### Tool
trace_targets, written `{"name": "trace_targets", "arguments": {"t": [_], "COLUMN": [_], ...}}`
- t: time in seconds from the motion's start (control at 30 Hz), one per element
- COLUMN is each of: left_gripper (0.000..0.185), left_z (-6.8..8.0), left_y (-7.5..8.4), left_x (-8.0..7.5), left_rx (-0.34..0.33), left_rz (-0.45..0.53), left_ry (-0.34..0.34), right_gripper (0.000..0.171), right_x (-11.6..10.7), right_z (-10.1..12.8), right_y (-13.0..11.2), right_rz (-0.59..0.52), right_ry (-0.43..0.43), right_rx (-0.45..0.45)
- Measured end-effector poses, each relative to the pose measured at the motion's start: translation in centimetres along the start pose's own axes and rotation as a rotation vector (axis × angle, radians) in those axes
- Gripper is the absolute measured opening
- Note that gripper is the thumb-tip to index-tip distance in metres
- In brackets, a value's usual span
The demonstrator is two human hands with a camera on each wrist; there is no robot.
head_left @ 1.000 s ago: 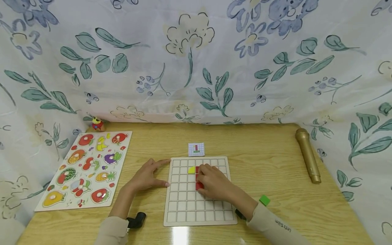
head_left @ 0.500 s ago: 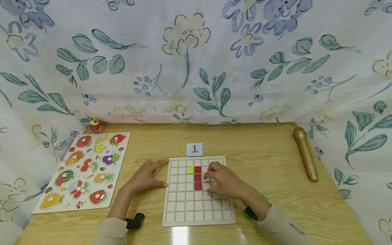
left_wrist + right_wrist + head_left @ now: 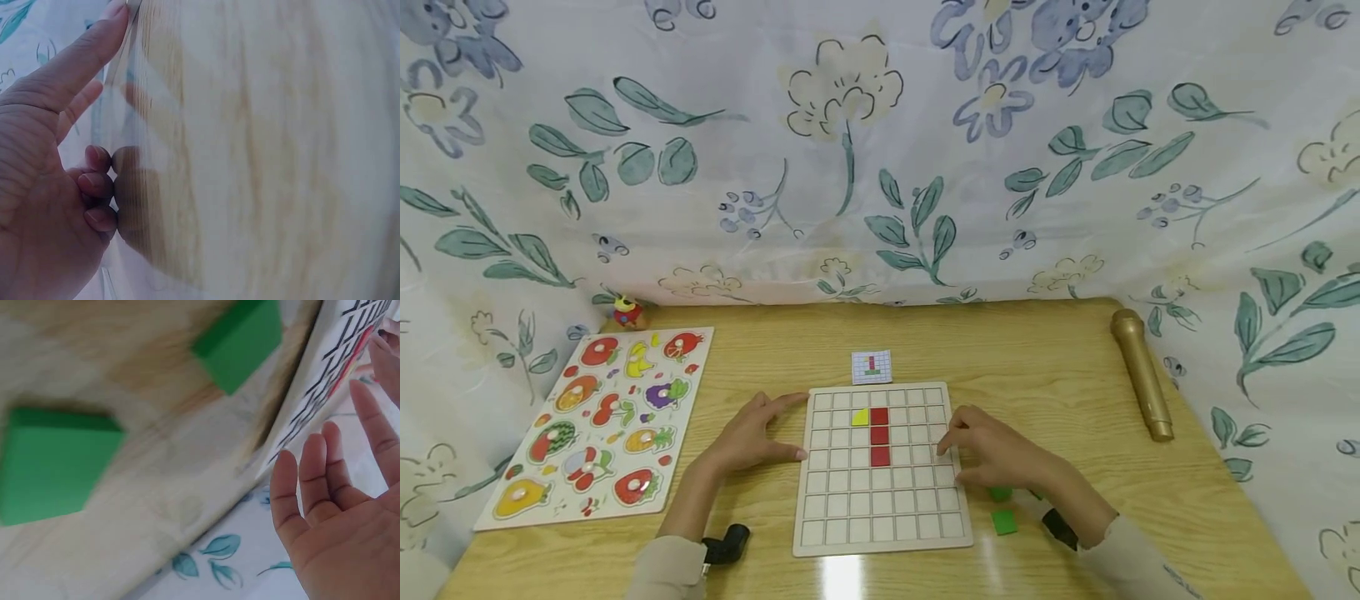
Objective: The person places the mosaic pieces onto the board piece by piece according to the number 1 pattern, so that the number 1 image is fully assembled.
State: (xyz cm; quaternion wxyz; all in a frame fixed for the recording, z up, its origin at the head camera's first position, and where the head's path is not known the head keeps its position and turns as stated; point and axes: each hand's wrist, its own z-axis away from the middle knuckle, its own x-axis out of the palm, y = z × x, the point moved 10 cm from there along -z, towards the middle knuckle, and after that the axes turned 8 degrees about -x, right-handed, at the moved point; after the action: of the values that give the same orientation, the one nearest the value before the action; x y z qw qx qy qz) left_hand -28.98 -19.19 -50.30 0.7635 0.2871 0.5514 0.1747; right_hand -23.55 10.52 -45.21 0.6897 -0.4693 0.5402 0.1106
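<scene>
A pale grid board [image 3: 835, 508] lies on the wooden table. Three red square tiles [image 3: 879, 435] stand in one column on it, with a yellow tile [image 3: 861, 417] with one rounded corner left of the top one. My left hand [image 3: 748, 437] rests at the board's left side, index fingertip at the upper corner and thumb tip lower on the edge. Over the right edge hovers my right hand [image 3: 992, 450], fingers loosely bent and holding nothing. Below it on the table lie green tiles [image 3: 1003, 522], partly hidden by the hand; the right wrist view shows two green tiles [image 3: 59, 465] close up.
Behind the board lies a small pattern card [image 3: 871, 367]. A fruit puzzle board [image 3: 651, 454] is at the left, with a small red and yellow figurine [image 3: 627, 312] behind it. A gold microphone [image 3: 1141, 375] lies at the right. Floral cloth hangs around the table.
My right hand has left the red tiles and moved right to the board's edge, uncovering the red column. More green tiles show beneath it. My left hand stays at the board's left edge.
</scene>
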Motion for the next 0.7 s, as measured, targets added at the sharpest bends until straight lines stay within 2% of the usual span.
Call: {"name": "trace_targets", "arguments": {"t": [0.7], "left_gripper": [0.089], "left_z": [0.1], "left_y": [0.3], "left_x": [-0.1], "left_rx": [-0.014], "left_rz": [0.004], "left_ry": [-0.005], "right_gripper": [0.034], "right_x": [-1.1], "right_z": [5.2], "right_y": [1.6], "right_rz": [-0.002], "right_ry": [0.014], "right_rx": [0.028]}}
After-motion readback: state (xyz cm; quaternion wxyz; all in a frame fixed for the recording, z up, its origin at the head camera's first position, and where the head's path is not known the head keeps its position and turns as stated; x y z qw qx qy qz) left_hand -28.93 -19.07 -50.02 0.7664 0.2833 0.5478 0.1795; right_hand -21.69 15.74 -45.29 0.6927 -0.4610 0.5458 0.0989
